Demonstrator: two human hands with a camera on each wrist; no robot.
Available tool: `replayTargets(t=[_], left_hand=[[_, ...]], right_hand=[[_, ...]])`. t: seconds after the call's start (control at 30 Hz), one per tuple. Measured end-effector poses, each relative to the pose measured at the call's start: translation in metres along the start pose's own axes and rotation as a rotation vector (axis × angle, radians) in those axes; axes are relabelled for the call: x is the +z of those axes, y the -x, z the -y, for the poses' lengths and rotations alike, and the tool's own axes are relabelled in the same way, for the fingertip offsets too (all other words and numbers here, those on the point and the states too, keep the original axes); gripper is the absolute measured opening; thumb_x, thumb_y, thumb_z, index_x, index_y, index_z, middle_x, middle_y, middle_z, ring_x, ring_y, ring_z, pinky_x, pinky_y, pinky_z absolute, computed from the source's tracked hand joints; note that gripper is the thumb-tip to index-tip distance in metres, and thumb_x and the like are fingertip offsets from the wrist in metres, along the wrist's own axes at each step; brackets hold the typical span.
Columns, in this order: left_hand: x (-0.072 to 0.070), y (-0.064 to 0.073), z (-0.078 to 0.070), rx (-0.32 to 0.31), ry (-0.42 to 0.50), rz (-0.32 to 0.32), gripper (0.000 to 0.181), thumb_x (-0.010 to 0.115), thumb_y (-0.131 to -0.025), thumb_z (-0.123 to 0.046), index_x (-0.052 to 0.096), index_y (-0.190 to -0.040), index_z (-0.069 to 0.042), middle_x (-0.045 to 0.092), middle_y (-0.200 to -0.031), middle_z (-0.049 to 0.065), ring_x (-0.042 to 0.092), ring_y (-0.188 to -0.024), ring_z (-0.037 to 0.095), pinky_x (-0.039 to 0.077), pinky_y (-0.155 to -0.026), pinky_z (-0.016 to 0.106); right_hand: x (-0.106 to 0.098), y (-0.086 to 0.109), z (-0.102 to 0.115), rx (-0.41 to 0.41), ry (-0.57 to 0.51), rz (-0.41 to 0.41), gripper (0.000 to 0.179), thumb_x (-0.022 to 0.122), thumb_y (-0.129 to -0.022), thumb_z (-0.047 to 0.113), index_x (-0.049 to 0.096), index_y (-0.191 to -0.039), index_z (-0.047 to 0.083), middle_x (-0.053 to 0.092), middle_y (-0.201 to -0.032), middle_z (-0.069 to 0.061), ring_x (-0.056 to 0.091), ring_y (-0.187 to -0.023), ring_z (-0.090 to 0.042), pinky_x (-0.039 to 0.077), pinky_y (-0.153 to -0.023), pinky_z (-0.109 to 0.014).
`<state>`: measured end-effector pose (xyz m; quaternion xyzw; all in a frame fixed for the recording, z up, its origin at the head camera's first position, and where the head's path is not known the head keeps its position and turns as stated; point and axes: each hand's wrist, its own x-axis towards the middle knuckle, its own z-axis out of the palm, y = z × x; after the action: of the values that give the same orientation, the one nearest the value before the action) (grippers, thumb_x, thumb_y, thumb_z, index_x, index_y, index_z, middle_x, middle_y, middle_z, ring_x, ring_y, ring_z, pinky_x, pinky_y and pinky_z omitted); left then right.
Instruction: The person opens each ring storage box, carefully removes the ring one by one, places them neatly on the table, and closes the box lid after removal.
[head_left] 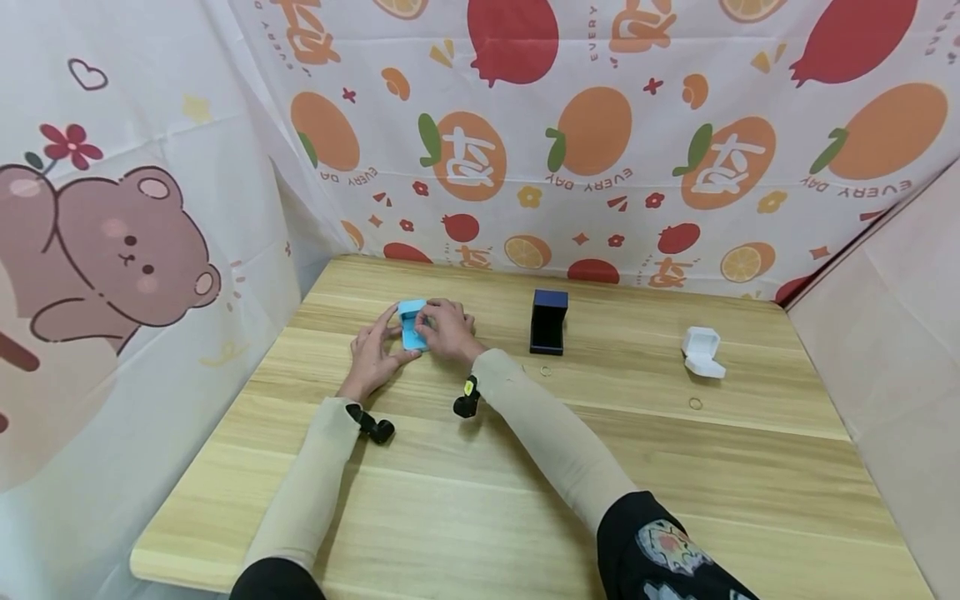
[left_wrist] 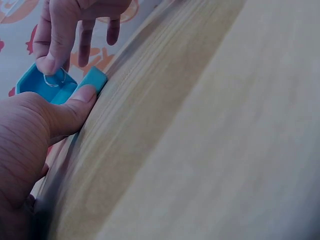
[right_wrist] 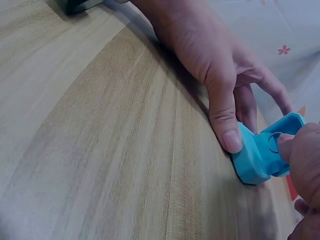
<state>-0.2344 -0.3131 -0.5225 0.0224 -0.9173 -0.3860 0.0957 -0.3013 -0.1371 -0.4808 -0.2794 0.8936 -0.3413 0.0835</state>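
A light-blue ring box stands with its lid raised at the left of the table. My left hand holds it from the left, the thumb pressed on the front of its base and the other fingers toward the back. From the right, my right hand reaches into the opening. Thumb and finger pinch a thin ring, which hangs in front of the lid's inside, close over the base. The other fingers of the right hand stay off the box.
An upright dark-blue ring box is open right of my hands, with a small ring before it. Farther right sits an open white ring box, another ring in front of it. Printed cloth hangs behind the wooden table.
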Motion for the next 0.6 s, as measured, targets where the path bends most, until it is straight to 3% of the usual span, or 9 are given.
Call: replayTargets(t=[0.6], left_hand=[[0.0012,0.0022,-0.0006,0.001,0.006,0.000,0.097,0.083,-0.085,-0.030,0.024,-0.162,-0.029,0.064,-0.139,0.018,0.037,-0.134,0.041,0.016,-0.109,0.060]], right_hand=[[-0.0058,0.0034,-0.0037,0.003,-0.004,-0.015,0.020,0.060,-0.103,0.031,0.074,-0.097,0.017,0.045,-0.159,-0.006,0.030,-0.150,-0.034,0.027,-0.114,-0.061]])
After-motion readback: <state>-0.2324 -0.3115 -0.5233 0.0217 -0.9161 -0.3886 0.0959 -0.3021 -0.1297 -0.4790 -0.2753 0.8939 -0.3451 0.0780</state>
